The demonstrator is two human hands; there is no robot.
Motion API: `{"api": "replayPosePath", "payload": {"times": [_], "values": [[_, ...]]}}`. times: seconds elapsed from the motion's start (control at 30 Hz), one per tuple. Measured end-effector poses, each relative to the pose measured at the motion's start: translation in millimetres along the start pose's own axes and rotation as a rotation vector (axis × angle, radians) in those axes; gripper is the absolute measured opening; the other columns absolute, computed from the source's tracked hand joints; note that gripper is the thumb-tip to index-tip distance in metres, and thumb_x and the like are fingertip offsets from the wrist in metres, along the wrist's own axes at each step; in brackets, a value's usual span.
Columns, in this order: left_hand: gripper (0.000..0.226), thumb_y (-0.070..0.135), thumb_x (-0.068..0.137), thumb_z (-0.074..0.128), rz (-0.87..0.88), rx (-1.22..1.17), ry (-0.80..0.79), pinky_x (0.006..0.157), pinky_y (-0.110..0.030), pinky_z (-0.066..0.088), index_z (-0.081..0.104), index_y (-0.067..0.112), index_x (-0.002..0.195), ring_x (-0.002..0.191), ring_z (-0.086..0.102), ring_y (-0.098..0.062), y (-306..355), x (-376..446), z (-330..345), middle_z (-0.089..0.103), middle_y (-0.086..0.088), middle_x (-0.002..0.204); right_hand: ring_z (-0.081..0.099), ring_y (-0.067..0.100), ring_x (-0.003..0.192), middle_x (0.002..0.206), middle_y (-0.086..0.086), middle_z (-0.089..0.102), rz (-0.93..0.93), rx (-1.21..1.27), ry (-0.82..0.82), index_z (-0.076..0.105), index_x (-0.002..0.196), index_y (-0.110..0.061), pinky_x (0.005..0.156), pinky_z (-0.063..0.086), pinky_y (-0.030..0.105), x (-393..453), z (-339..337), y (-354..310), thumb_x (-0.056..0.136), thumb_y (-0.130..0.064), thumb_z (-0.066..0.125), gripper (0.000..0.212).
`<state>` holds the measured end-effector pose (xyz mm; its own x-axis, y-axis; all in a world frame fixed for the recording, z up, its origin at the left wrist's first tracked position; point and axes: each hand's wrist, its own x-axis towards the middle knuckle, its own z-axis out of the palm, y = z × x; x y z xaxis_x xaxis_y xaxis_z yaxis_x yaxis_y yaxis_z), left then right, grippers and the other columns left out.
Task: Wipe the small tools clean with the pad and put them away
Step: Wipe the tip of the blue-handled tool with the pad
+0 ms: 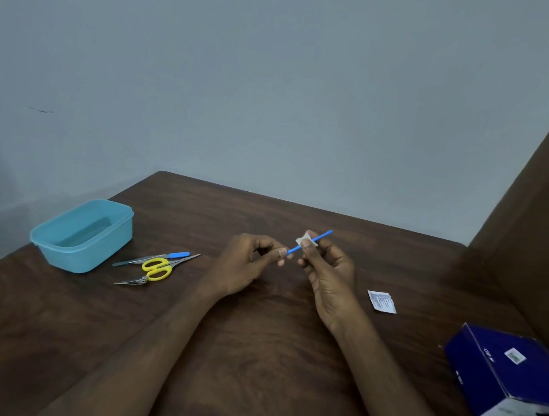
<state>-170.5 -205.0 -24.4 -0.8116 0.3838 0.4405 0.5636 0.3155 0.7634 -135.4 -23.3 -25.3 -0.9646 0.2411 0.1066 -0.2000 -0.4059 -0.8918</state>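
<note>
Both hands are busy over the middle of the dark wooden table [259,350], and from where I stand the job looks to be in its wiping stage. The left hand [248,263] pinches the near end of a thin blue stick tool [321,236] between thumb and fingertips, while the right hand [325,274] has its thumb and forefinger clamped on a small white pad [306,240] folded around the shaft, so the tool hangs in the air between the 2 hands, well above the tabletop. I would judge the tool to be very light and a bit springy, plastic by the look of it, and so narrow that it could twist or slip out of a loose pinch; holding it right at the end, as the left hand does, leaves the most shaft free for the pad. The pad looks soft, limp and probably damp, so it needs steady pressure from both sides to stay wrapped. To the left lie more tools in a loose heap: yellow-handled scissors [156,269], tweezers [186,259] and a blue-handled pick [177,255], touching or crossing one another, just beside an open light-blue tub [83,255], which I take to be where they go. A torn sachet wrapper [382,302] lies right of the hands, and a dark blue box [509,376] sits near the table's right edge.
</note>
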Motion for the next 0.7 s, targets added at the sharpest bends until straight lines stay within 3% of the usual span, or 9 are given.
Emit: {"api": "replayPosePath", "payload": {"times": [0.1, 0.23, 0.33, 0.4, 0.47, 0.6, 0.7], "values": [[0.026, 0.021, 0.108, 0.064, -0.04, -0.068, -0.02, 0.063, -0.01, 0.044, 0.079, 0.01, 0.089, 0.072, 0.061, 0.009, 3.1, 1.1, -0.5, 0.076, 0.02, 0.084, 0.064, 0.011, 0.075, 0.097, 0.008, 0.072, -0.01, 0.027, -0.032, 0.073, 0.124, 0.0, 0.073, 0.057, 0.022, -0.8, 2.3, -2.2, 0.079, -0.018, 0.082, 0.049], [0.03, 0.013, 0.109, 0.061, -0.053, -0.145, -0.078, 0.073, -0.007, 0.044, 0.075, -0.003, 0.088, 0.074, 0.065, 0.012, 5.4, 0.5, -1.2, 0.077, 0.019, 0.084, 0.059, 0.009, 0.064, 0.072, 0.002, 0.06, -0.018, 0.039, -0.096, 0.07, 0.128, 0.001, 0.072, 0.057, 0.025, -2.0, 4.2, -5.3, 0.094, -0.006, 0.071, 0.035], [0.029, 0.022, 0.109, 0.063, -0.035, -0.157, -0.11, 0.097, -0.028, 0.053, 0.076, 0.009, 0.087, 0.106, 0.075, -0.008, 2.2, 0.4, -2.4, 0.082, 0.004, 0.103, 0.058, 0.015, 0.062, 0.065, 0.003, 0.055, -0.019, 0.029, -0.094, 0.074, 0.113, -0.006, 0.069, 0.055, 0.027, -3.0, 5.2, -7.4, 0.099, 0.003, 0.063, 0.02], [0.028, 0.024, 0.109, 0.063, -0.033, -0.147, -0.116, 0.106, -0.039, 0.053, 0.077, 0.012, 0.087, 0.111, 0.075, -0.015, 0.0, 0.8, -3.6, 0.082, 0.002, 0.104, 0.056, 0.019, 0.061, 0.064, 0.006, 0.055, -0.025, 0.023, -0.093, 0.071, 0.101, -0.008, 0.067, 0.053, 0.029, -3.5, 5.6, -8.3, 0.099, 0.008, 0.061, 0.019], [0.029, 0.023, 0.109, 0.063, -0.045, -0.142, -0.118, 0.1, -0.035, 0.053, 0.077, 0.008, 0.089, 0.105, 0.074, -0.01, 1.1, 0.5, -4.2, 0.081, 0.006, 0.1, 0.056, 0.02, 0.059, 0.063, 0.007, 0.053, -0.034, 0.018, -0.107, 0.065, 0.094, -0.008, 0.066, 0.053, 0.03, -3.6, 5.2, -8.4, 0.098, 0.01, 0.06, 0.019], [0.028, 0.01, 0.109, 0.06, -0.062, -0.181, -0.109, 0.074, -0.006, 0.043, 0.074, -0.007, 0.091, 0.07, 0.062, 0.014, 4.3, 0.1, -3.0, 0.075, 0.022, 0.081, 0.056, 0.016, 0.061, 0.065, 0.005, 0.059, -0.062, -0.006, -0.149, 0.061, 0.094, 0.0, 0.067, 0.055, 0.027, -4.5, 1.8, -10.3, 0.096, -0.001, 0.069, 0.009], [0.029, 0.005, 0.109, 0.058, -0.044, -0.188, -0.11, 0.066, -0.003, 0.041, 0.071, -0.015, 0.093, 0.061, 0.057, 0.017, 4.1, 1.2, -1.7, 0.071, 0.027, 0.072, 0.06, 0.016, 0.067, 0.078, 0.006, 0.069, -0.064, -0.032, -0.17, 0.059, 0.086, -0.004, 0.07, 0.057, 0.027, -3.4, -0.7, -12.4, 0.088, -0.013, 0.077, 0.021]]}}
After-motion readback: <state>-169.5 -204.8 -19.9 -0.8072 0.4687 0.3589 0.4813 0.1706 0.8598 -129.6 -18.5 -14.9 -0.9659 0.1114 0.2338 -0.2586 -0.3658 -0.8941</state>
